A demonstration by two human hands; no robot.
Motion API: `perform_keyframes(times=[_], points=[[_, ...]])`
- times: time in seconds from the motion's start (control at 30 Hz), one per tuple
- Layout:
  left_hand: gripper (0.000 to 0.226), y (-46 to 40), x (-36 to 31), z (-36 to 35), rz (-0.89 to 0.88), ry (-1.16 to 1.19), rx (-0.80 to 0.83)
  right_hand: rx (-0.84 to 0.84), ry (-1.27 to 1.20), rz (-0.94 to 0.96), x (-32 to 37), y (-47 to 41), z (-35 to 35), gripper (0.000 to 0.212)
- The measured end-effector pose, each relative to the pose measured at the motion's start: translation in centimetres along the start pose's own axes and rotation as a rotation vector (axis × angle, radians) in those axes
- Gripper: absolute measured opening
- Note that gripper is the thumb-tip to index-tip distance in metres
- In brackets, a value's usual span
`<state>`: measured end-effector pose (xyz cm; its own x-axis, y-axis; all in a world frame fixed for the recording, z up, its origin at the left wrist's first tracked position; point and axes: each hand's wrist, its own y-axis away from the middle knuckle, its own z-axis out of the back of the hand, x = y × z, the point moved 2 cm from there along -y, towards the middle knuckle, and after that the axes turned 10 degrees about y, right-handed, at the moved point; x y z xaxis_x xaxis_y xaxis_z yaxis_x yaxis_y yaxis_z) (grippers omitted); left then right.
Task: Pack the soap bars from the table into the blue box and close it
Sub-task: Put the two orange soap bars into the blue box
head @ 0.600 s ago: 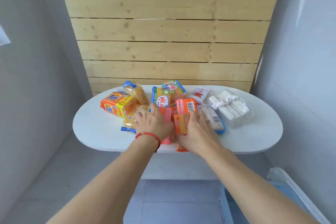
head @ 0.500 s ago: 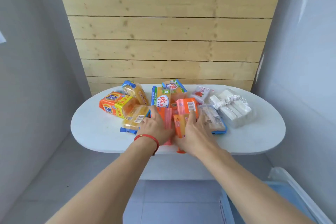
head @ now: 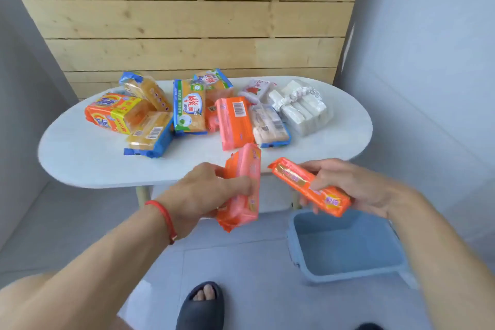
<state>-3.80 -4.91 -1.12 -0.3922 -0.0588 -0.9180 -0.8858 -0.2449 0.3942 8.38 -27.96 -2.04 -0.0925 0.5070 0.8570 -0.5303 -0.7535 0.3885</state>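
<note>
My left hand (head: pixel 203 190) grips a pink-orange soap pack (head: pixel 242 187), held upright off the table's front edge. My right hand (head: pixel 356 185) holds a slimmer orange soap pack (head: pixel 310 186), tilted, above the open blue box (head: pixel 345 246) that stands on the floor at the right; no soap shows in the part I can see. Several more wrapped soap packs lie on the white oval table (head: pixel 80 153): an orange-yellow one (head: pixel 115 112), yellow ones in blue wrap (head: pixel 150 134), an orange one (head: pixel 234 123) and a white bundle (head: pixel 302 110).
A wooden plank wall stands behind the table, with grey walls at both sides. My foot in a dark slipper (head: pixel 201 305) rests on the tiled floor left of the box. A table leg (head: pixel 143 195) shows under the front edge.
Both hands have lifted a soap pack each off the pile and drawn back toward me. The view has tilted down, so the blue box on the floor now shows.
</note>
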Motion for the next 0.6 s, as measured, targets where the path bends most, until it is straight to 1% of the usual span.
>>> perform_keyframes(times=[0.03, 0.07, 0.1, 0.17, 0.2, 0.23, 0.27, 0.37, 0.4, 0.5, 0.6], points=[[0.047, 0.2, 2.3, -3.8, 0.072, -0.007, 0.071, 0.004, -0.020, -0.116, -3.9, 2.4, 0.6, 0.060], [0.043, 0.0, 4.0, -5.3, 0.122, -0.013, 0.098, -0.008, 0.012, -0.213, -6.3, 2.5, 0.6, 0.064], [0.040, -0.2, 6.1, -6.8, 0.186, -0.016, 0.133, -0.023, 0.066, -0.323, -8.9, 2.6, -0.1, 0.060], [0.036, -0.9, 10.1, -10.8, 0.338, -0.004, 0.220, -0.059, 0.151, -0.504, -14.4, 3.6, -2.5, 0.034], [0.035, -1.5, 11.9, -12.5, 0.403, 0.013, 0.228, -0.096, 0.155, -0.562, -17.0, 4.0, -3.9, 0.027], [0.036, -2.4, 13.7, -13.8, 0.459, 0.042, 0.209, -0.118, 0.131, -0.615, -19.1, 4.2, -5.3, 0.024], [0.037, -3.3, 15.1, -15.2, 0.493, 0.071, 0.189, -0.146, 0.076, -0.631, -20.7, 4.3, -6.4, 0.026], [0.050, -5.3, 17.9, -18.6, 0.537, 0.122, 0.126, -0.272, -0.001, -0.618, -23.3, 4.6, -8.9, 0.065], [0.051, -5.9, 18.4, -19.0, 0.547, 0.139, 0.099, -0.309, -0.014, -0.601, -23.5, 4.6, -9.3, 0.072], [0.049, -7.7, 19.1, -18.7, 0.565, 0.142, 0.061, -0.361, -0.025, -0.598, -24.2, 4.7, -9.8, 0.073], [0.049, -8.1, 19.4, -17.3, 0.602, 0.064, 0.113, -0.313, 0.011, -0.601, -24.5, 5.1, -10.8, 0.072]])
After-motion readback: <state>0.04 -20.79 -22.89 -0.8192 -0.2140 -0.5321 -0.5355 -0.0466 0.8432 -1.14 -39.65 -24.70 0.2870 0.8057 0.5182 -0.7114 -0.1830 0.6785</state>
